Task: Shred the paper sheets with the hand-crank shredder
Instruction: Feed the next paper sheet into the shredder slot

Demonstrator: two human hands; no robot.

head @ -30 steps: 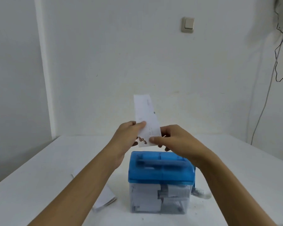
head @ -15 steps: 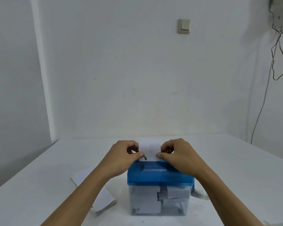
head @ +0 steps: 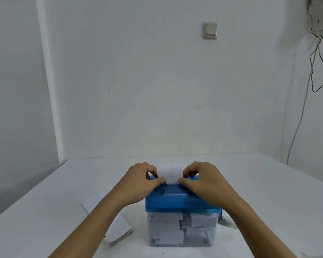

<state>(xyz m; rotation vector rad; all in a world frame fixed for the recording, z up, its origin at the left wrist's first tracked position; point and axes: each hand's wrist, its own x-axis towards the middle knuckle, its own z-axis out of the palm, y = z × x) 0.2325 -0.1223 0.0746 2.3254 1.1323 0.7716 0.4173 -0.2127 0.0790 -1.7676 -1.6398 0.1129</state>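
Head view: my left grip (head: 138, 180) and right grip (head: 203, 180) pinch the paper slip (head: 170, 174) upright atop the shredder (head: 175, 201). More sheets (head: 118, 228) lie beside it on the bench (head: 268, 192).

The hand-crank shredder (head: 181, 202), a blue lid on a clear bin (head: 181, 231) packed with white scraps, stands near the front edge of the tabletop (head: 45, 211). A white paper slip (head: 170, 174) rises upright from the lid's top. A stack of paper sheets (head: 119, 229) lies flat just left of the shredder.
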